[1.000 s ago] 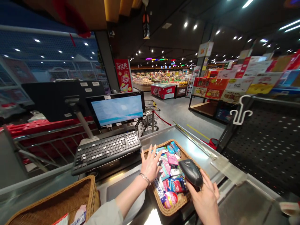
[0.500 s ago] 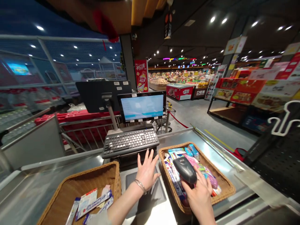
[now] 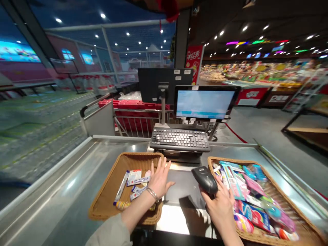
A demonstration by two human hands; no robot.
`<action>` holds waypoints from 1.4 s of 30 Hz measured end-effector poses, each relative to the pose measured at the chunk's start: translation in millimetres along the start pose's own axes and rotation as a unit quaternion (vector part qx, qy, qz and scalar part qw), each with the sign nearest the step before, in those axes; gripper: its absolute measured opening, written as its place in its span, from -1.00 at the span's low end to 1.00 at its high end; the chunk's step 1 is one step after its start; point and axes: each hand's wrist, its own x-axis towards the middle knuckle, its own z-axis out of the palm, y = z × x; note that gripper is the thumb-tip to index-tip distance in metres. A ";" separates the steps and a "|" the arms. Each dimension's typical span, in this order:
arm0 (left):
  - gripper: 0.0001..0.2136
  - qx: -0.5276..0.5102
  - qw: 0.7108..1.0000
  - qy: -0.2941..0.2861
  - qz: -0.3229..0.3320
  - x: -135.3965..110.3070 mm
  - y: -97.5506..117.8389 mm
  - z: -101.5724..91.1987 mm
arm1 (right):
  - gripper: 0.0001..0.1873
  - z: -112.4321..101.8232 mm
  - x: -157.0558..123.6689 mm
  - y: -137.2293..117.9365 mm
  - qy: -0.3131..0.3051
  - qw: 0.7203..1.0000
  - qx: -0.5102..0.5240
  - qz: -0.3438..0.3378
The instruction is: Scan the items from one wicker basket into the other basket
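My left hand (image 3: pixel 159 179) hovers with fingers spread over the right rim of the left wicker basket (image 3: pixel 107 194), which holds a few small packets (image 3: pixel 134 177). It holds nothing. My right hand (image 3: pixel 219 205) grips a black barcode scanner (image 3: pixel 205 179) just left of the right wicker basket (image 3: pixel 266 235), which is full of colourful packets (image 3: pixel 246 194). Between the baskets lies the flat scanner plate (image 3: pixel 183 188) in the steel counter.
Behind the baskets stand a keyboard (image 3: pixel 180 138), a lit touchscreen (image 3: pixel 205 104) and a black customer display (image 3: pixel 164 80). A steel counter (image 3: pixel 66 184) runs off to the left. Red shopping carts (image 3: pixel 135 118) stand behind a rail. Store shelves and freezers fill the far right.
The view has swung left. My left hand moved from the right basket across the plate to the left basket's rim. My right hand keeps the scanner.
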 end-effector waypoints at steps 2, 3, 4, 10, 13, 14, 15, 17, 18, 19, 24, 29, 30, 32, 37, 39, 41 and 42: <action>-0.23 -0.004 1.000 0.007 -0.024 -13.0 -19.6 5.5 | -0.57 8.3 0.4 -11.7 -0.017 1.000 0.016 -0.012; -0.23 -0.004 0.999 0.008 -0.037 -19.4 -30.0 8.9 | -0.57 12.5 0.6 -17.4 -0.029 0.999 0.026 -0.019; -0.23 -0.004 0.999 0.008 -0.050 -25.7 -40.8 12.5 | -0.56 16.7 0.7 -22.9 -0.039 0.998 0.036 -0.025; -0.22 0.013 0.987 -0.066 -0.147 -53.4 -109.4 26.4 | -0.56 40.0 0.7 -47.6 -0.076 0.995 0.057 -0.044; -0.20 0.036 0.972 -0.129 -0.191 -61.0 -141.0 29.3 | -0.59 48.2 1.1 -53.6 -0.079 0.993 0.064 -0.066; -0.21 0.041 0.969 -0.140 -0.200 -62.6 -150.1 30.8 | -0.60 50.2 1.2 -54.7 -0.080 0.992 0.066 -0.072; -0.22 0.045 0.966 -0.150 -0.207 -63.8 -158.2 32.7 | -0.60 51.9 1.3 -55.4 -0.083 0.991 0.066 -0.077; -0.22 0.050 0.961 -0.167 -0.213 -64.2 -171.3 37.8 | -0.59 54.7 1.3 -55.8 -0.092 0.990 0.064 -0.083; -0.22 0.053 0.960 -0.176 -0.212 -63.3 -176.2 40.7 | -0.58 56.0 1.2 -55.7 -0.098 0.990 0.061 -0.083; -0.22 0.055 0.959 -0.184 -0.209 -61.8 -180.3 43.7 | -0.57 57.3 1.0 -55.4 -0.103 0.989 0.058 -0.083; -0.39 0.062 0.956 -0.209 -0.195 -45.7 -193.5 56.8 | -0.50 64.9 -0.1 -51.6 -0.100 0.991 0.046 -0.079; -0.64 0.083 0.935 -0.206 -0.278 -28.6 -201.1 68.4 | -0.48 67.7 -0.1 -46.1 -0.094 0.992 0.044 -0.073; -0.64 0.085 0.927 -0.207 -0.302 -26.1 -200.6 70.9 | -0.47 67.2 0.2 -45.5 -0.100 0.992 0.044 -0.066; -0.63 0.084 0.911 -0.210 -0.345 -21.8 -197.1 76.1 | -0.44 66.0 1.0 -44.7 -0.110 0.992 0.041 -0.050; -0.53 0.077 0.875 -0.209 -0.430 -10.3 -181.8 90.2 | -0.37 66.5 3.5 -40.7 -0.115 0.992 0.038 -0.034; -0.47 0.073 0.858 -0.209 -0.464 -5.8 -177.3 97.4 | -0.36 68.3 4.1 -36.9 -0.118 0.991 0.037 -0.040; -0.39 0.067 0.838 -0.210 -0.499 -2.5 -173.8 105.4 | -0.37 69.9 4.5 -32.7 -0.122 0.991 0.036 -0.047; -0.35 0.063 0.827 -0.209 -0.517 -1.3 -172.3 109.6 | -0.36 70.4 4.7 -30.7 -0.123 0.991 0.035 -0.049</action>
